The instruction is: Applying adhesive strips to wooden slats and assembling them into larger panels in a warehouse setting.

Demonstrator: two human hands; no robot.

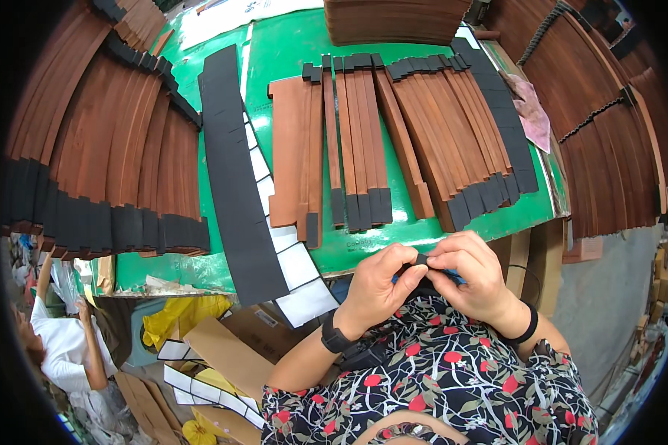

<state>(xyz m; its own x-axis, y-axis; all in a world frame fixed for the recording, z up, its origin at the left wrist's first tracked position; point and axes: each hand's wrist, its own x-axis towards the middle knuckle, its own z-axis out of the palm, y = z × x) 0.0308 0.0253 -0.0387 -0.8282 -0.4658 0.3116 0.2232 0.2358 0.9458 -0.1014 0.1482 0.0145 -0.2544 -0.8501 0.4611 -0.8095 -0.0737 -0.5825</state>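
Note:
Just off the near edge of the green table [178, 274], my left hand [382, 285] and my right hand [471, 274] meet in front of my body. Both pinch a small black foam piece [421, 259] between thumbs and forefingers; most of it is hidden by the fingers. Beyond them lies a row of reddish-brown wooden boards [360, 141], many with black pads wrapped on their ends. A long black foam strip [237, 170], scored across, lies left of the row, over a white backing strip [297, 271]. Another scored black strip [497, 104] is at the row's right end.
Padded boards are stacked at the left [104, 148] and right [608, 156], with a plain wooden stack [393, 22] at the back. A pink cloth [528, 111] hangs by the right edge. Cardboard [230, 348] and a yellow bag [182, 315] sit below; a person in white [70, 348] is lower left.

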